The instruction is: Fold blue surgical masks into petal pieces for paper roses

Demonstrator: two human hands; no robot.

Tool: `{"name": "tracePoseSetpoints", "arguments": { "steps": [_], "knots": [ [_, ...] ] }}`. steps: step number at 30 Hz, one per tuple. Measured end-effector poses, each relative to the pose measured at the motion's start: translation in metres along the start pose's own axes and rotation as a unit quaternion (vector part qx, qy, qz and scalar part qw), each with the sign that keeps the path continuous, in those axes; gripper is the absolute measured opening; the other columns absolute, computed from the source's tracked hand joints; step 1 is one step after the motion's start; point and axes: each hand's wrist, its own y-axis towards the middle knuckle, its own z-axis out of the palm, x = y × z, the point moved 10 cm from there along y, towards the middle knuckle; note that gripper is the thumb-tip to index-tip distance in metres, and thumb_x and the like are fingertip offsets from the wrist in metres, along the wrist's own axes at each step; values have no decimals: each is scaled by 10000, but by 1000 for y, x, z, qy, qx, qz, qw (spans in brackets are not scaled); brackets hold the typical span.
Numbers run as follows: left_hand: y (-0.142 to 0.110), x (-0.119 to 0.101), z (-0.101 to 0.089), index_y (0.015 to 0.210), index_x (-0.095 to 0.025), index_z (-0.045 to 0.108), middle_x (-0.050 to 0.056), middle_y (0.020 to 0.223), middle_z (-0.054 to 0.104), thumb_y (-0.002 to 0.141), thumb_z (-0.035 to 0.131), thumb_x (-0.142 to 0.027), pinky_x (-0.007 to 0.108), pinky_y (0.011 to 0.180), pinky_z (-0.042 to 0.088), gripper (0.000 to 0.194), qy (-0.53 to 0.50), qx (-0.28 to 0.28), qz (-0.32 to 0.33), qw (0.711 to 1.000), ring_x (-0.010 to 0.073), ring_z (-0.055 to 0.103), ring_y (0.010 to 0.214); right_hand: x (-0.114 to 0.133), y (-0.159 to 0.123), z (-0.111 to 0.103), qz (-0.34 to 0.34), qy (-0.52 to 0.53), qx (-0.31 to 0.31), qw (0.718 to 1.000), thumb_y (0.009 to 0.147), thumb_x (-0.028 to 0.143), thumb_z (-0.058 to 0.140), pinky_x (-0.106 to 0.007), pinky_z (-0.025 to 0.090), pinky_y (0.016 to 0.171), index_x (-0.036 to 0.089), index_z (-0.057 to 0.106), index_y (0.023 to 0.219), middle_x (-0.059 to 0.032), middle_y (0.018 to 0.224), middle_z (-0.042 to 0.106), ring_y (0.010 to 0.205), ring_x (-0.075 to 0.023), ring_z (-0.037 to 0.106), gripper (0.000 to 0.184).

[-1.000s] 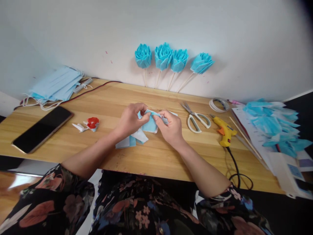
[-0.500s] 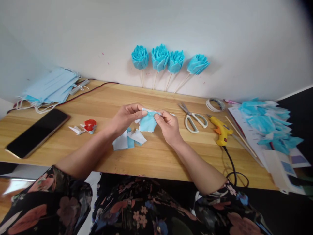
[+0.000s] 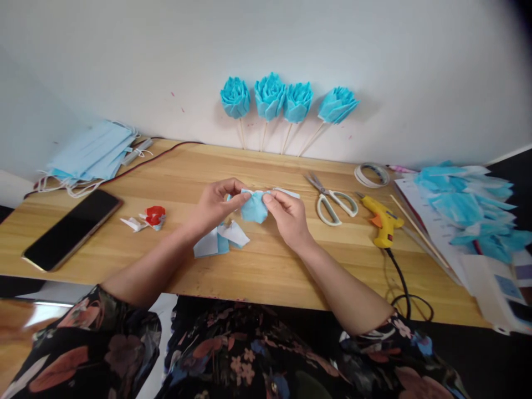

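Between both hands is a small light-blue piece of mask fabric (image 3: 254, 209), held up above the table. My left hand (image 3: 219, 204) pinches its upper left edge between thumb and fingers. On the upper right edge, my right hand (image 3: 287, 213) pinches it the same way. Several cut fabric pieces (image 3: 211, 244), white on one side and blue on the other, lie on the table below my left hand. A pair of scissors (image 3: 330, 199) with white handles rests blades apart to the right of my right hand.
Blue fabric flowers (image 3: 270, 97) on sticks lean against the wall. Left are stacked face masks (image 3: 91, 152), a phone (image 3: 72, 230) and red-and-white scraps (image 3: 154, 216). To the right lie a tape roll (image 3: 372, 175), a yellow glue gun (image 3: 383, 221) with its cord, and piled blue petals (image 3: 461, 194).
The fabric piece between my hands looks smaller and more gathered, its lower edge drawn up. Both hands stay nearly in place, and the whole view has shifted slightly.
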Motion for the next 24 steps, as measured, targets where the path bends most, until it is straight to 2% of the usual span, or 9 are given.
{"name": "tracePoseSetpoints", "arguments": {
  "steps": [3,6,11,16,21,24],
  "knots": [
    [0,-3,-1,737,-163,634,-4,692,596,782,732,-346,241,641,419,212,24,-11,15,1000,109,528,657,-1,1,-1,0,18,6,1000,974,516,504,-297,455,744,218,591,686,-1,710,575,740,-149,558,424],
    [1,-3,-2,735,-165,624,-9,682,582,795,702,-345,242,625,411,205,32,-16,25,999,103,511,633,-4,2,1,11,18,18,1000,958,553,521,-286,421,690,218,563,682,5,697,538,707,-140,506,436],
    [0,-3,1,732,-164,618,-13,674,569,781,714,-341,237,604,396,207,49,-15,32,998,102,497,625,-2,1,9,17,-2,43,999,893,464,631,-266,334,612,211,494,653,40,645,451,634,-109,399,374],
    [-2,-2,5,749,-165,624,-7,684,578,813,693,-378,248,627,406,233,46,14,32,998,113,506,641,0,1,7,12,-52,29,998,863,396,627,-270,346,624,210,516,667,36,650,511,637,-109,437,292],
    [-3,-10,2,710,-170,621,18,718,595,937,533,-435,279,695,432,360,53,17,61,997,146,536,713,3,2,2,9,-81,3,997,831,362,619,-268,343,604,214,510,658,45,615,493,599,-104,413,252],
    [-4,-10,5,768,-172,644,13,729,602,895,606,-452,274,673,420,309,86,23,64,994,144,536,706,7,1,3,1,-89,4,996,830,351,616,-264,350,608,213,499,655,45,618,499,598,-101,413,252]
  ]
}}
